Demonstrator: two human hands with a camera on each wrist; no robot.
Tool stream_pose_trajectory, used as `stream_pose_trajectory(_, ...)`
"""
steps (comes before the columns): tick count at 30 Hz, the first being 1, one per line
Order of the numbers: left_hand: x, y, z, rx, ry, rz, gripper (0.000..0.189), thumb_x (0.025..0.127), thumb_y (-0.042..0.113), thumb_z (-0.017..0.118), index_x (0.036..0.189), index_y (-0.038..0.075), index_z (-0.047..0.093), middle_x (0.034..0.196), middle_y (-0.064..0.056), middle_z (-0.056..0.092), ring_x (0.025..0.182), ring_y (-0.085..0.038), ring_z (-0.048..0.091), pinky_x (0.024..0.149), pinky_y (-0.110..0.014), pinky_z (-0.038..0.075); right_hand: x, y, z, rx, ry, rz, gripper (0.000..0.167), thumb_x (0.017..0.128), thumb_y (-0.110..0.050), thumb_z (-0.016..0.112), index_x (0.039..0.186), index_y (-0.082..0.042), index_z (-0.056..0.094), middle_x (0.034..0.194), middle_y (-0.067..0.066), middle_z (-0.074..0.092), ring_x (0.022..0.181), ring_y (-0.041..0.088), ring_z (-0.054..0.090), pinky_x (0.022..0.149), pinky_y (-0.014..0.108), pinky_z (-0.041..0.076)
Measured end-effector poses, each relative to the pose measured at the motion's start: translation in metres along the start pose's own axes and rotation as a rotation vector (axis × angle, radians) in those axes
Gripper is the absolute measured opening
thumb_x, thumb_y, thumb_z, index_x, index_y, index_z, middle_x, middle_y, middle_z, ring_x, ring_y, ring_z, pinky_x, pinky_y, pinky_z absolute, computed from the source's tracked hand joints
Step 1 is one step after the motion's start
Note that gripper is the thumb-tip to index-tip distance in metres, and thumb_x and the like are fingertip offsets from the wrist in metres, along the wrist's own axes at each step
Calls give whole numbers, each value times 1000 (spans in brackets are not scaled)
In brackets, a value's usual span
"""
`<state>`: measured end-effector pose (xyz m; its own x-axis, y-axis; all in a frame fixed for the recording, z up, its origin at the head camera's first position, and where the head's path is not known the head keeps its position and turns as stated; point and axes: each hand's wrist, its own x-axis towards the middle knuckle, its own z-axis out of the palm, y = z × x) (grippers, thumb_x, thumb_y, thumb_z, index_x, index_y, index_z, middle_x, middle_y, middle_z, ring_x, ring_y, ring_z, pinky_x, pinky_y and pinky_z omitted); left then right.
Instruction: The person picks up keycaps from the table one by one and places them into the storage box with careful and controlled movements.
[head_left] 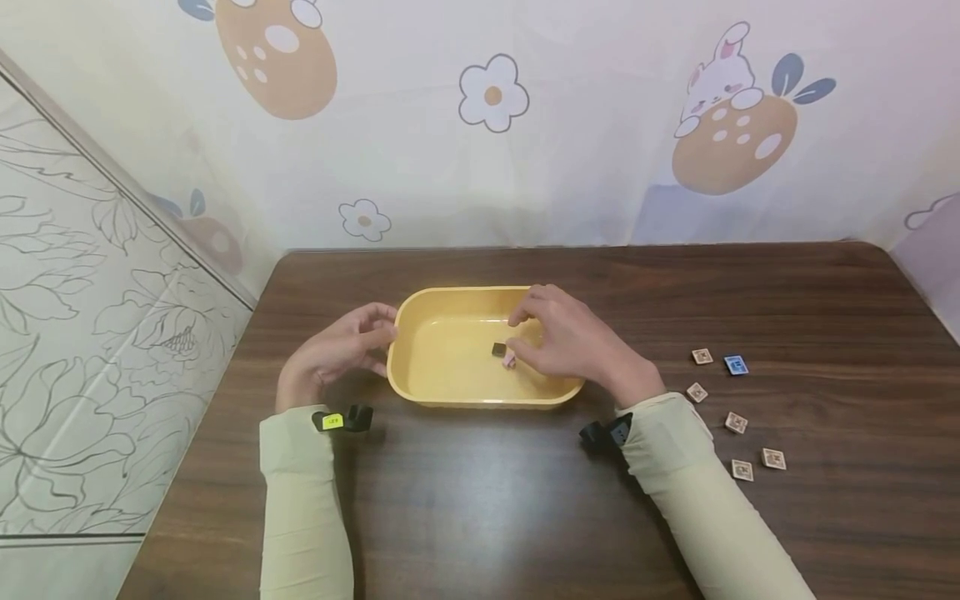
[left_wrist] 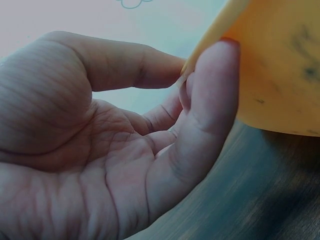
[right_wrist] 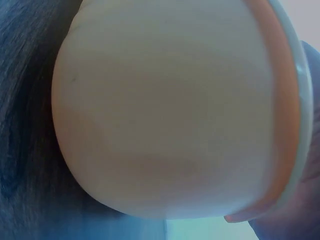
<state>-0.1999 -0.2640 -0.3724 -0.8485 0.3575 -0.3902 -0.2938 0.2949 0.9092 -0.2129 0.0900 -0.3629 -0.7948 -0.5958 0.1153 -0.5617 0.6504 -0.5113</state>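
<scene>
A yellow plastic basin (head_left: 450, 392) with rounded corners stands on the table. Its left rim is pinched by my left hand (head_left: 341, 346); in the left wrist view, the thumb and a finger (left_wrist: 217, 90) meet at the rim. Over the basin's right end reaches my right hand (head_left: 562, 337), thumb and fingers parted. A small pink tile (head_left: 509, 361) is right by the thumb tip, inside the basin. Beside it lies a dark square tile (head_left: 498, 350). In the right wrist view, the basin's outer wall (right_wrist: 165, 110) hides most of the right hand.
On the table (head_left: 480, 500) to the right lie several small tan tiles (head_left: 737, 422) and a blue tile (head_left: 736, 365). A patterned cloth (head_left: 570, 150) hangs behind the table's back edge. At left stands a white panel with flower drawings (head_left: 97, 333).
</scene>
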Motion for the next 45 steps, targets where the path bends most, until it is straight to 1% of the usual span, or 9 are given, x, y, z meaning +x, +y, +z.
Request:
stream_pose_trajectory(6, 1, 1, 1, 11, 0, -6, 42, 106, 10, 57, 142, -5, 41, 113, -12, 60, 93, -21, 68, 77, -36, 66, -4, 1, -4, 0, -13, 27, 35, 95, -32, 73, 119, -7, 75, 119, 8, 68, 117, 29, 60, 102, 49, 53)
stream_pose_trajectory(9, 0, 1, 1, 12, -2, -9, 42, 106, 11, 58, 141, -4, 41, 112, -11, 60, 94, -21, 68, 77, -36, 66, -6, 3, -6, -6, -8, 36, 35, 95, -31, 74, 119, -7, 75, 120, 9, 68, 119, 31, 60, 104, 51, 53)
stream_pose_trajectory(13, 1, 0, 0, 17, -5, -8, 43, 106, 12, 58, 142, -4, 40, 112, -10, 61, 96, -20, 68, 78, -37, 66, -7, 7, -9, 2, 14, 29, 34, 94, -29, 75, 118, -5, 75, 119, 9, 69, 119, 30, 60, 105, 51, 52)
stream_pose_trajectory(14, 1, 0, 0, 18, -6, -7, 44, 106, 12, 59, 142, -3, 40, 112, -10, 61, 97, -20, 68, 78, -37, 66, -8, 8, -10, 5, 22, 24, 33, 94, -28, 76, 117, -5, 75, 118, 10, 69, 117, 30, 60, 102, 50, 53)
stream_pose_trajectory(17, 2, -2, -1, 16, -5, -8, 43, 106, 13, 59, 142, -2, 41, 112, -9, 62, 97, -20, 68, 78, -37, 66, -9, 11, -13, 16, 42, 15, 33, 93, -26, 77, 117, -4, 74, 116, 10, 69, 114, 29, 61, 101, 49, 53)
stream_pose_trajectory(25, 3, -2, 0, 9, -5, -8, 43, 105, 12, 59, 141, -2, 41, 111, -9, 63, 95, -20, 70, 78, -38, 66, -14, 18, -18, 29, 71, 27, 33, 92, -27, 77, 116, -5, 74, 117, 10, 69, 116, 28, 61, 104, 49, 53)
stream_pose_trajectory(32, 4, 0, 0, 8, 2, -23, 42, 106, 12, 59, 142, 0, 42, 113, -10, 62, 95, -21, 70, 78, -39, 67, -20, 22, -26, 13, 90, 33, 31, 94, -27, 76, 117, -6, 73, 117, 7, 68, 116, 27, 62, 104, 49, 52)
stream_pose_trajectory(37, 5, 0, 0, 7, -5, -20, 42, 105, 13, 59, 142, 0, 42, 113, -9, 62, 94, -20, 70, 78, -38, 67, -28, 29, -34, -3, 115, 37, 28, 95, -25, 77, 115, -6, 73, 116, 8, 69, 111, 27, 61, 101, 48, 52)
stream_pose_trajectory(45, 2, 1, 1, 10, -2, -22, 45, 105, 14, 61, 143, -1, 41, 115, -11, 61, 98, -21, 69, 79, -39, 67, -39, 39, -42, -8, 124, 88, 27, 93, -23, 79, 114, -7, 73, 116, 8, 69, 116, 29, 61, 104, 53, 52)
